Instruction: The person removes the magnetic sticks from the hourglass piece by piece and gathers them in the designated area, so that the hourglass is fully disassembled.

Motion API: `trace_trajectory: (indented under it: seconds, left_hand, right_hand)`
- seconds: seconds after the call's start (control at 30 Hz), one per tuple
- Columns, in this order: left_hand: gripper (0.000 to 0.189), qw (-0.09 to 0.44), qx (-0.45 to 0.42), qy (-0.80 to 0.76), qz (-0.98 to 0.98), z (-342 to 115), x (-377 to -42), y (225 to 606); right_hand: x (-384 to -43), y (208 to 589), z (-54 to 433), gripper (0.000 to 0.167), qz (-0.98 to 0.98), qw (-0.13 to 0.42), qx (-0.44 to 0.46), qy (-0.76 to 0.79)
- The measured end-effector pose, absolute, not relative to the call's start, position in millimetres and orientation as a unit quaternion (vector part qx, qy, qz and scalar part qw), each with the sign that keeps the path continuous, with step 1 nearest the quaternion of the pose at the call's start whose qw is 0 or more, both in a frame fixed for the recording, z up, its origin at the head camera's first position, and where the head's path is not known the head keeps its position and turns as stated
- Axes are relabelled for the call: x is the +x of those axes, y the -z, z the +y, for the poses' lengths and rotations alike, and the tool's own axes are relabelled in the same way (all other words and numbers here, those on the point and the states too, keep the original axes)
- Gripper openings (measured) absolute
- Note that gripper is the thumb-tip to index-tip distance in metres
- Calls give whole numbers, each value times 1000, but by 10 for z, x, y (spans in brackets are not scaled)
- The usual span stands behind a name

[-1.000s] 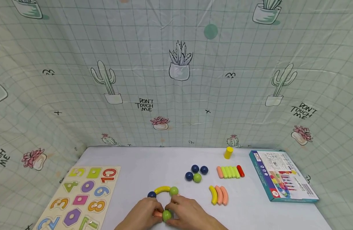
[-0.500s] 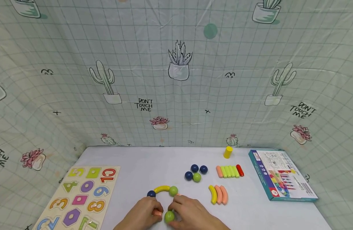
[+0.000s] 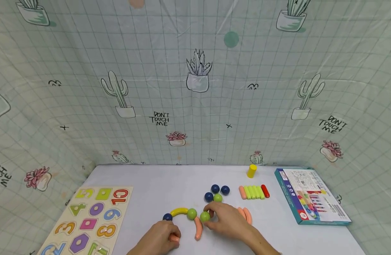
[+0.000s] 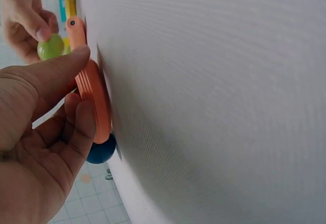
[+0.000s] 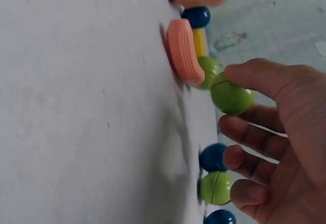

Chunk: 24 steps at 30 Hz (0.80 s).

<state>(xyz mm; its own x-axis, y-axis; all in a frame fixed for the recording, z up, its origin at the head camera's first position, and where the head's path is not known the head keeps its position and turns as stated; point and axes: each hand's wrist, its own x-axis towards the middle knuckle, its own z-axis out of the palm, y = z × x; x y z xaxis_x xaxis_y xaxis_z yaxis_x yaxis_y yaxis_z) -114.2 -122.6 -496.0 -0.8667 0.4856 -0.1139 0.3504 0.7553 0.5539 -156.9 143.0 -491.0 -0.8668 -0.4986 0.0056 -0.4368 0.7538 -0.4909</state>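
Low in the head view, my left hand [image 3: 158,238] grips a curved salmon-pink toy piece [image 4: 96,99] between thumb and fingers. A dark blue ball [image 3: 167,217] sits at that piece's far end. From the blue ball a curved yellow piece [image 3: 179,211] runs to a green ball [image 3: 191,213], and another curved salmon piece [image 3: 198,228] extends from there toward me. My right hand [image 3: 228,222] pinches a second green ball [image 5: 232,96] with thumb and fingertips, just right of this chain. Its other fingers are loosely bent.
Beyond the right hand lie loose blue balls [image 3: 215,188] and a green one [image 3: 217,198]. Farther right are short sticks [image 3: 254,192], curved salmon pieces [image 3: 248,216], a yellow cylinder [image 3: 251,171] and a box [image 3: 310,194]. A number puzzle board [image 3: 100,221] is at left.
My right hand has carried the green ball away from the left hand, rightward and farther from me, uncovering the salmon piece on the chain. My left hand keeps its grip in nearly the same place.
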Motion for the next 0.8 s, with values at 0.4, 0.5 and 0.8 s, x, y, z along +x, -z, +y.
trace_trajectory:
  seconds: [0.4,0.5,0.8]
  left_hand:
    - [9,125,222,-262,931,-1226,-1148,4980]
    - [10,117,229,-265,929,-1232,-1138,4991]
    - [10,120,229,-268,928,-1233,-1146,4975]
  right_hand:
    - [-1719,5043,1492,41,957,34,-226,180]
    - [-1730,5050,1473,43,961,18,-217,172]
    - [-1758,5046,1447,35,962,-20,-212,171]
